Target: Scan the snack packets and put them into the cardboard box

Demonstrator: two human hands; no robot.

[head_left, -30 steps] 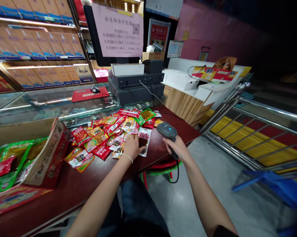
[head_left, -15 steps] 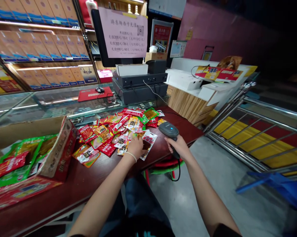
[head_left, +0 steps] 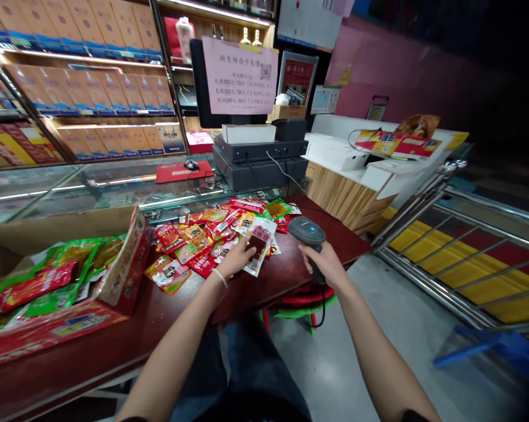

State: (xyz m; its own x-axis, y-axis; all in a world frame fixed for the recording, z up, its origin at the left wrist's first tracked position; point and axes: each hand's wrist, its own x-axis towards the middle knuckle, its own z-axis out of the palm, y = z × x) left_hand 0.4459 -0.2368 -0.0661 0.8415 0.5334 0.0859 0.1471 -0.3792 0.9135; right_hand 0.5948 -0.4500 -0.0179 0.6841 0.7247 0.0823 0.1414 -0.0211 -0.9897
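At the dark-red table point(head_left: 286, 271), the left hand point(head_left: 235, 259) pinches a packet point(head_left: 261, 245), the right hand point(head_left: 328, 265) clasps a scanner point(head_left: 307, 232); scanning seems in preparation, next needing careful aim.

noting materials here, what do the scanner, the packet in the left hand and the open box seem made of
Scanner: probably moulded plastic, matte dark grey, judging by its smooth shell. Packet: likely thin glossy plastic film, by its flat pouch shape and sheen, perhaps foil-lined. Box: apparently cardboard, dull brown inside, printed red outside, with thin walls.
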